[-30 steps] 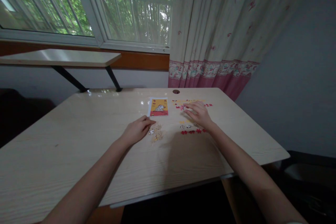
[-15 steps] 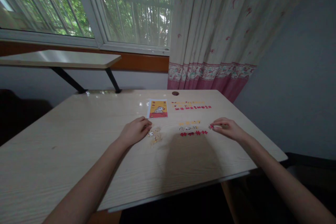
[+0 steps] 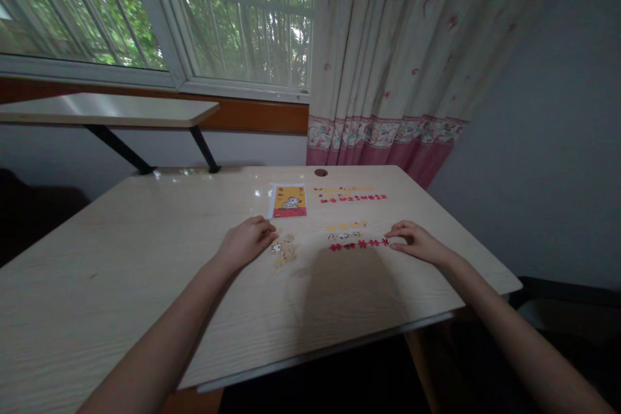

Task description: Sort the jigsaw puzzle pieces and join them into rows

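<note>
On the desk, my right hand (image 3: 412, 240) is at the right end of a row of red jigsaw pieces (image 3: 362, 244). Its thumb and forefinger are apart, beside the red jigsaw piece (image 3: 385, 242) that ends the row. Above that row lie white-and-black jigsaw pieces (image 3: 344, 235) and yellow ones (image 3: 345, 227). My left hand (image 3: 247, 239) rests with curled fingers close to a loose heap of jigsaw pieces (image 3: 286, 252), mostly pale backs; whether it holds anything is hidden. Behind the heap lies a picture card (image 3: 290, 200) with a white animal on yellow and red.
Further back are more rows of yellow jigsaw pieces (image 3: 356, 189) and red jigsaw pieces (image 3: 354, 198). A round cable hole (image 3: 321, 173) is near the desk's back edge. A raised shelf (image 3: 145, 108) on black legs stands at left, a curtain (image 3: 383, 77) behind.
My right hand has moved slightly left and down, and its fingers have parted. The red jigsaw piece it held now lies at the right end of the red row. My left hand stays put.
</note>
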Available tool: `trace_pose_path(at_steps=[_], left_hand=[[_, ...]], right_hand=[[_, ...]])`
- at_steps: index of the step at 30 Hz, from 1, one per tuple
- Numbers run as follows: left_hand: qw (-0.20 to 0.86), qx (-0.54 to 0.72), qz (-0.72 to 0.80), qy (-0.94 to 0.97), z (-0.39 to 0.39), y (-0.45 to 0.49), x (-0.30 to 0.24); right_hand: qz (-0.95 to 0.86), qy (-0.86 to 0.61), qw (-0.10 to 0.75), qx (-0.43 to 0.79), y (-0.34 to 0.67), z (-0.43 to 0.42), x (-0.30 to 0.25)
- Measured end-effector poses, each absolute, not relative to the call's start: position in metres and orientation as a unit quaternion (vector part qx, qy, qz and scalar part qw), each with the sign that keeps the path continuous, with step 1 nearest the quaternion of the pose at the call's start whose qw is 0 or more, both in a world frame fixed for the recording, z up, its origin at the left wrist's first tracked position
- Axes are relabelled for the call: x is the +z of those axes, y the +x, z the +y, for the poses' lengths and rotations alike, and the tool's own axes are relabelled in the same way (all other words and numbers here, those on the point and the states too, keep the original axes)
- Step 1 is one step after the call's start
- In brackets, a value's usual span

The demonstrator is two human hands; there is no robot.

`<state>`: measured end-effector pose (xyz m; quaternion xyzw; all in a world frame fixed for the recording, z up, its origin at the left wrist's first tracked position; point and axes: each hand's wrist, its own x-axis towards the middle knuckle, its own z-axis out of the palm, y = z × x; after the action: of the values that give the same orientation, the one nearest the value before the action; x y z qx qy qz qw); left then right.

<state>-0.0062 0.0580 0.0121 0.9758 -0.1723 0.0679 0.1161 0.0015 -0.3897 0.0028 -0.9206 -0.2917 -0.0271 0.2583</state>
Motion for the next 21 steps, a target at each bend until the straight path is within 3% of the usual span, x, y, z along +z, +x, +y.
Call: trace_pose_path(at_steps=[9, 16, 21], left_hand=[[0.119, 0.096, -0.172, 0.973, 0.056, -0.007, 0.014], [0.307, 0.136, -0.192, 0.922, 0.042, -0.012, 0.018], [0.333, 0.129, -0.220, 0.908, 0.030, -0.018, 0.020]], right_hand=[[-0.365, -0.897, 0.242, -0.052, 0.022, -0.317, 0.047], [-0.441, -0.861, 0.223, -0.119, 0.030, -0.207, 0.043], [-0.437, -0.837, 0.263, -0.199, 0.023, -0.170, 0.019]])
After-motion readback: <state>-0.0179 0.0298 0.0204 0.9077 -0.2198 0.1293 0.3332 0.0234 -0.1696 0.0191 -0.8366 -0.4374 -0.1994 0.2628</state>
